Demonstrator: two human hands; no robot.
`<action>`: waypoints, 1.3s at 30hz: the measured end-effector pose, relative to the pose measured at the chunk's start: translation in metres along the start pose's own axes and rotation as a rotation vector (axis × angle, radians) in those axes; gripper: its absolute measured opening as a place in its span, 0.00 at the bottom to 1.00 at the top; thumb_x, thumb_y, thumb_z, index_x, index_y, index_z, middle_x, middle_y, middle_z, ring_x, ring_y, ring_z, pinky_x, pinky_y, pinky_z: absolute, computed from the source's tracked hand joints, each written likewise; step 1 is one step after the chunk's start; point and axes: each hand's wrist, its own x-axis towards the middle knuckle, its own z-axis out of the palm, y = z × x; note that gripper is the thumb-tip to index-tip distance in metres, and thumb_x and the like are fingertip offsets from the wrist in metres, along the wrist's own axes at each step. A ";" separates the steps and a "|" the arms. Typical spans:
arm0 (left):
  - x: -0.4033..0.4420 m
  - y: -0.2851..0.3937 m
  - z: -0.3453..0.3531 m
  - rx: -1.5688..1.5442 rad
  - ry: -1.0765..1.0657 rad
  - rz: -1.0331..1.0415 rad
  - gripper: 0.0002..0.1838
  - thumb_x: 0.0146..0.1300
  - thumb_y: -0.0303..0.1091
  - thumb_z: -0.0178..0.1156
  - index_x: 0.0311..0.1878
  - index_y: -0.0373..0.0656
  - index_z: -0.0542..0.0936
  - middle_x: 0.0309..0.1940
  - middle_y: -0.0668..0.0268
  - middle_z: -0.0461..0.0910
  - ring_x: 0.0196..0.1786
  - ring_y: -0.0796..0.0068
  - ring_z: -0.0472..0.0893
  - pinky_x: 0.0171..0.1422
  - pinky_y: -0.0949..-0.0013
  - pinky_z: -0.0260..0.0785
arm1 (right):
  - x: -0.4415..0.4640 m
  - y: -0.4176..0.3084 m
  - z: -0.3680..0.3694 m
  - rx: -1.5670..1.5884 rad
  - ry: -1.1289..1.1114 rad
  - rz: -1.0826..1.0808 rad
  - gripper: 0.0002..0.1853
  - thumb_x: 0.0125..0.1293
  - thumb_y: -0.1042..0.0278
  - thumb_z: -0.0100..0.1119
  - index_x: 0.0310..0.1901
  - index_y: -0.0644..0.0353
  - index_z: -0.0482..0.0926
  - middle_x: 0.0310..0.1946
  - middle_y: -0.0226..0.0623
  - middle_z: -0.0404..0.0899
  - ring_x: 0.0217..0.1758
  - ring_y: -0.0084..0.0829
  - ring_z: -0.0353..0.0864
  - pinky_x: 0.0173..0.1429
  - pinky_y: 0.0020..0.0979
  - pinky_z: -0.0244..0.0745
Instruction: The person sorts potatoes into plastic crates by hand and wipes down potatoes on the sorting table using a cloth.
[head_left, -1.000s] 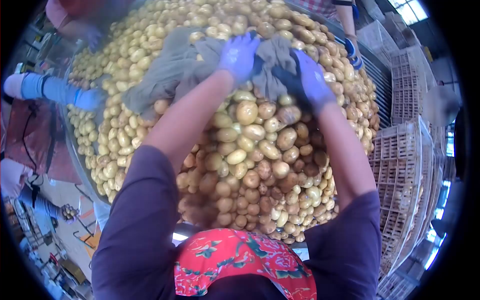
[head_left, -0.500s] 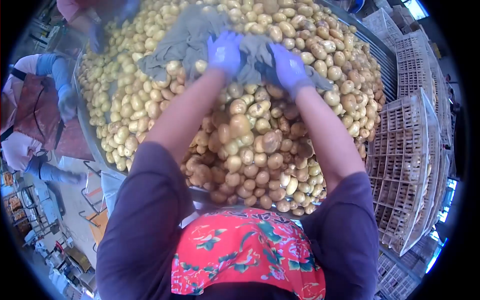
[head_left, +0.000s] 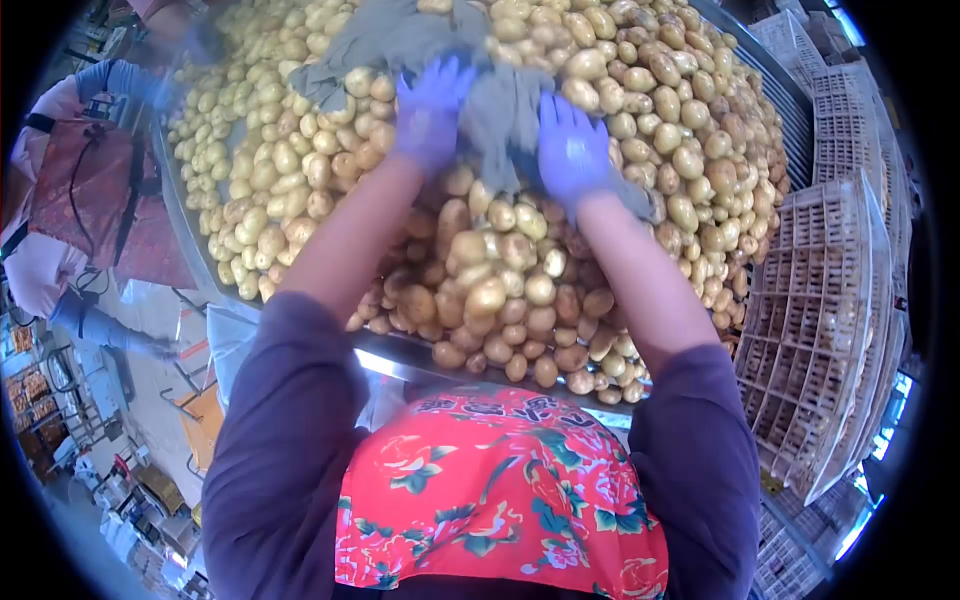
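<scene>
A heap of brownish-yellow potatoes covers the metal table, with a crumpled grey cloth lying across its upper part. My left hand, in a purple glove, rests at the cloth's near edge with its fingers spread. My right hand, gloved alike, lies flat on the cloth's right part, fingers stretched out and slightly apart. Between the hands a fold of the cloth hangs over the potatoes. Neither hand is closed round anything; the palms are hidden from above.
White plastic crates stand stacked on the right, close to the table. A person in a dark red apron works at the left edge, one sleeve reaching to the table. Another person's hand at the upper left is blurred. A metal table rim bounds the heap.
Both hands have drawn back a little toward my body over the heap, fingers still stretched. The view has shifted slightly. The left co-worker's arm has moved up.
</scene>
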 end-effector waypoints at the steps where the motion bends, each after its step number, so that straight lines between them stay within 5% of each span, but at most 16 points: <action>1: 0.016 0.008 -0.005 -0.035 0.016 -0.109 0.29 0.62 0.32 0.50 0.68 0.53 0.66 0.68 0.60 0.66 0.72 0.57 0.62 0.72 0.36 0.45 | 0.027 0.000 0.008 0.170 -0.037 0.110 0.29 0.60 0.58 0.57 0.62 0.61 0.66 0.60 0.44 0.70 0.65 0.42 0.68 0.65 0.55 0.62; 3: 0.010 0.008 0.001 -0.054 0.025 -0.167 0.24 0.65 0.31 0.47 0.65 0.49 0.70 0.65 0.58 0.70 0.70 0.58 0.65 0.73 0.42 0.50 | 0.029 -0.006 -0.054 0.314 -0.303 0.078 0.22 0.63 0.62 0.53 0.57 0.62 0.70 0.58 0.47 0.71 0.62 0.43 0.70 0.63 0.55 0.63; 5: -0.043 0.002 -0.020 -0.668 -0.062 -0.109 0.21 0.64 0.29 0.48 0.61 0.48 0.74 0.59 0.54 0.74 0.66 0.57 0.69 0.73 0.50 0.53 | -0.013 -0.014 -0.093 0.215 -0.523 -0.055 0.20 0.61 0.68 0.50 0.56 0.61 0.73 0.56 0.47 0.72 0.60 0.44 0.71 0.62 0.54 0.63; 7: -0.116 0.016 -0.036 -0.518 -0.077 0.019 0.18 0.62 0.30 0.50 0.55 0.44 0.77 0.50 0.54 0.76 0.59 0.55 0.73 0.70 0.51 0.56 | -0.096 0.007 -0.007 0.092 0.042 -0.302 0.25 0.54 0.65 0.56 0.56 0.60 0.73 0.54 0.46 0.73 0.58 0.44 0.71 0.62 0.52 0.63; 9: -0.173 0.032 -0.054 -0.210 -0.067 0.103 0.20 0.57 0.30 0.53 0.54 0.47 0.78 0.49 0.57 0.75 0.60 0.56 0.72 0.72 0.49 0.54 | -0.145 -0.004 0.017 0.088 0.179 -0.298 0.30 0.49 0.63 0.59 0.57 0.59 0.73 0.54 0.44 0.72 0.59 0.44 0.70 0.65 0.51 0.61; 12: -0.141 0.036 -0.063 -0.214 -0.105 0.013 0.19 0.57 0.30 0.53 0.54 0.46 0.78 0.51 0.59 0.76 0.58 0.58 0.73 0.66 0.50 0.61 | -0.118 -0.031 -0.022 0.246 0.051 -0.212 0.29 0.50 0.62 0.61 0.57 0.60 0.73 0.51 0.47 0.73 0.58 0.46 0.72 0.62 0.48 0.66; 15: -0.065 0.023 -0.076 -0.883 -0.091 -0.204 0.17 0.61 0.32 0.53 0.54 0.43 0.77 0.50 0.57 0.77 0.54 0.60 0.76 0.60 0.60 0.68 | -0.064 -0.007 -0.033 0.687 -0.007 -0.190 0.32 0.48 0.63 0.67 0.57 0.61 0.72 0.47 0.48 0.75 0.51 0.48 0.75 0.54 0.43 0.72; 19: 0.026 0.024 -0.119 -0.957 0.165 -0.093 0.19 0.62 0.38 0.55 0.54 0.42 0.77 0.52 0.55 0.78 0.56 0.60 0.77 0.60 0.61 0.67 | -0.030 0.032 -0.126 0.418 0.305 -0.176 0.39 0.42 0.62 0.76 0.58 0.63 0.71 0.45 0.46 0.77 0.45 0.48 0.77 0.48 0.41 0.74; 22: 0.071 0.012 -0.091 -0.518 0.304 0.285 0.22 0.62 0.36 0.51 0.60 0.45 0.74 0.60 0.55 0.73 0.62 0.59 0.73 0.67 0.53 0.60 | -0.009 0.059 -0.130 0.338 0.353 -0.102 0.40 0.43 0.60 0.74 0.60 0.64 0.69 0.50 0.48 0.74 0.51 0.50 0.74 0.53 0.45 0.71; 25: 0.079 0.007 -0.014 0.003 -0.129 0.358 0.37 0.53 0.37 0.62 0.69 0.45 0.65 0.66 0.53 0.66 0.67 0.51 0.67 0.74 0.52 0.51 | 0.009 0.088 -0.066 0.070 0.100 -0.130 0.40 0.48 0.56 0.70 0.62 0.62 0.67 0.56 0.47 0.70 0.58 0.50 0.69 0.60 0.47 0.65; 26: 0.084 0.003 0.001 0.065 -0.113 0.415 0.35 0.56 0.37 0.58 0.69 0.50 0.64 0.69 0.52 0.62 0.70 0.50 0.63 0.74 0.49 0.50 | 0.023 0.079 -0.048 -0.213 0.226 -0.208 0.39 0.52 0.53 0.66 0.64 0.59 0.66 0.61 0.46 0.66 0.63 0.49 0.65 0.64 0.49 0.60; 29: 0.130 -0.029 0.032 0.197 -0.051 0.387 0.35 0.57 0.40 0.56 0.70 0.52 0.64 0.70 0.55 0.61 0.72 0.54 0.60 0.74 0.49 0.50 | 0.093 0.080 -0.040 0.054 0.143 -0.221 0.34 0.54 0.46 0.64 0.60 0.55 0.71 0.57 0.41 0.73 0.61 0.43 0.70 0.64 0.46 0.62; 35: 0.137 -0.006 0.020 0.123 -0.248 -0.029 0.26 0.60 0.38 0.53 0.63 0.46 0.71 0.63 0.58 0.71 0.66 0.56 0.67 0.72 0.49 0.49 | 0.106 0.062 -0.048 0.090 -0.012 -0.071 0.30 0.55 0.44 0.63 0.54 0.56 0.75 0.53 0.38 0.76 0.60 0.37 0.72 0.64 0.40 0.64; 37: 0.070 -0.012 0.009 -0.178 -0.068 0.326 0.21 0.57 0.33 0.53 0.56 0.47 0.75 0.53 0.63 0.76 0.57 0.58 0.73 0.63 0.49 0.57 | 0.058 0.073 -0.041 0.127 0.055 -0.303 0.31 0.50 0.49 0.67 0.55 0.56 0.75 0.55 0.37 0.75 0.62 0.41 0.71 0.65 0.45 0.62; 38: 0.045 0.007 -0.020 -0.177 -0.266 0.377 0.22 0.56 0.35 0.55 0.56 0.50 0.76 0.55 0.63 0.75 0.60 0.59 0.72 0.66 0.48 0.56 | 0.023 0.066 -0.058 0.219 0.027 -0.349 0.32 0.48 0.51 0.69 0.55 0.55 0.75 0.55 0.37 0.75 0.62 0.42 0.71 0.66 0.46 0.61; 39: 0.006 0.012 -0.019 -0.369 -0.133 0.386 0.22 0.56 0.35 0.54 0.57 0.52 0.76 0.61 0.63 0.72 0.67 0.59 0.68 0.72 0.46 0.51 | -0.003 0.067 -0.045 0.176 -0.082 -0.282 0.34 0.43 0.51 0.72 0.54 0.55 0.76 0.54 0.38 0.75 0.62 0.42 0.71 0.66 0.45 0.61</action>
